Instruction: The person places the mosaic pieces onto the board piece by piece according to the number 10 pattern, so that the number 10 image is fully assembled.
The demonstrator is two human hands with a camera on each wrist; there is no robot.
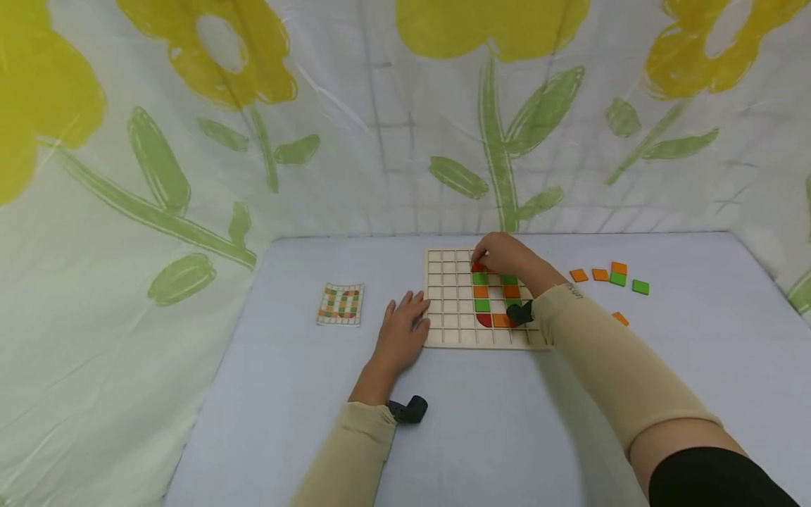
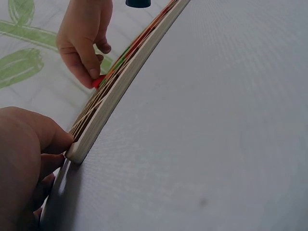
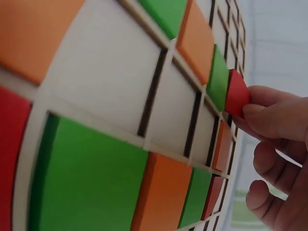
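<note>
Flower-printed cloth backs the bench; by its far edge, the right hand pinches a red rounded tile at a part-filled wooden grid, left hand relaxed against it; orange and green squares lie unplaced.

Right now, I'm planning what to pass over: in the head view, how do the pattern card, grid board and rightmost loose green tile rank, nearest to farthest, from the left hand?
1. Grid board: touching the left hand, extending to its right.
2. Pattern card: left of the hand, apart from it.
3. Loose green tile: far right, past the board.
</note>
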